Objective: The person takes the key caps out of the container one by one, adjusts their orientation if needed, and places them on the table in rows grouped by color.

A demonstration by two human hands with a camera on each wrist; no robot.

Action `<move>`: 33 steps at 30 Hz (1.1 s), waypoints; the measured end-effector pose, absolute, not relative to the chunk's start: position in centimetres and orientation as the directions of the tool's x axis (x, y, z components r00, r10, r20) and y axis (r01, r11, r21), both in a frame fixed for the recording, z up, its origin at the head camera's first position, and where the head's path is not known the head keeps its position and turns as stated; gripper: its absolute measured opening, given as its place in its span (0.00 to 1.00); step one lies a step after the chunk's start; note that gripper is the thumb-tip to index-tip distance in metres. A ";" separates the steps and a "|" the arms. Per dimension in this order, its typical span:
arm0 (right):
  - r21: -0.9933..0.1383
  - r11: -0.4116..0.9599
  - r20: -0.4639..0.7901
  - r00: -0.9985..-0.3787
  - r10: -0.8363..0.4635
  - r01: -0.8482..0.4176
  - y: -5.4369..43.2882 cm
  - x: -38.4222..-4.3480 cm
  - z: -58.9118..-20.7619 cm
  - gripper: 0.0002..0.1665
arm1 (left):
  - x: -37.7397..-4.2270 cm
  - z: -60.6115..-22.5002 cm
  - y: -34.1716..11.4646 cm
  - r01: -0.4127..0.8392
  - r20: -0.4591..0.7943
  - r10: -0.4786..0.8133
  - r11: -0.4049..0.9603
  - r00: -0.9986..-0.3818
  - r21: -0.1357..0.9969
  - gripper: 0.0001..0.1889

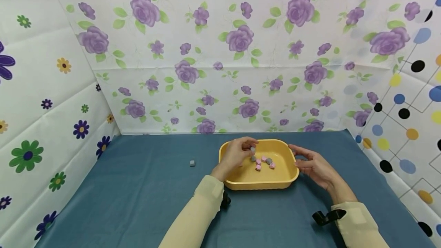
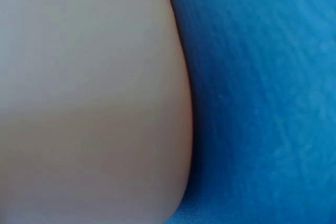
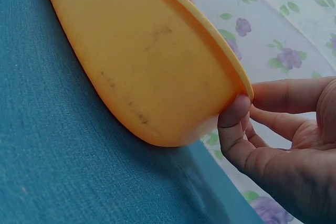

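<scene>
A yellow plastic tray point(image 1: 275, 185) sits on the blue cloth, several small pink cubes point(image 1: 258, 167) and grey cubes point(image 1: 269, 161) lying inside it. Over its left part reaches my left hand point(image 1: 237, 154), pinching a light grey cube point(image 1: 253, 149) between thumb and fingers. My right hand point(image 1: 315, 167) is at the tray's right end; the right wrist view shows its thumb and fingers pinching the rim of the tray point(image 3: 152, 51). Only bare skin of the left hand or wrist point(image 2: 89, 87) and blue cloth fill the left wrist view, so its fingers are hidden there.
One lone grey cube point(image 1: 192, 163) lies on the blue cloth point(image 1: 148, 194) left of the tray. A flowered curtain point(image 1: 213, 83) rises behind the table, with patterned sheets at the left and right sides.
</scene>
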State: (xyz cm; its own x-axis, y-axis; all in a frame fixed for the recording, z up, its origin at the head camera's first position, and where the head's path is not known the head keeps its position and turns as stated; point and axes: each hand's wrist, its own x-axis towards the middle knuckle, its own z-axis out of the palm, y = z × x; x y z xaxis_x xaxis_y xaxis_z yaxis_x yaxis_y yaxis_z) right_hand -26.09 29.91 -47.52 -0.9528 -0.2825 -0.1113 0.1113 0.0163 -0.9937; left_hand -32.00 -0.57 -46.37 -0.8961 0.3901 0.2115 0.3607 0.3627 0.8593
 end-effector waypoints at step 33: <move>-0.995 0.030 -0.103 -0.950 -0.294 0.099 30.0 -26.1 -47.6 0.45 | -31.8 -45.9 -0.8 0.313 0.233 0.316 0.229 -0.919 0.922 0.16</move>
State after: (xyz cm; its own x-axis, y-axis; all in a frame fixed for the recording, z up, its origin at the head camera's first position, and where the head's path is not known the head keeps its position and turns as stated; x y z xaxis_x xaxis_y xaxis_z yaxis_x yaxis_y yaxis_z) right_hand -26.12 30.00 -47.59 -0.9501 -0.2943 -0.1035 0.0991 0.0297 -0.9946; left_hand -31.77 -0.78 -45.95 -0.9194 0.3165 0.2335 0.3128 0.2286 0.9219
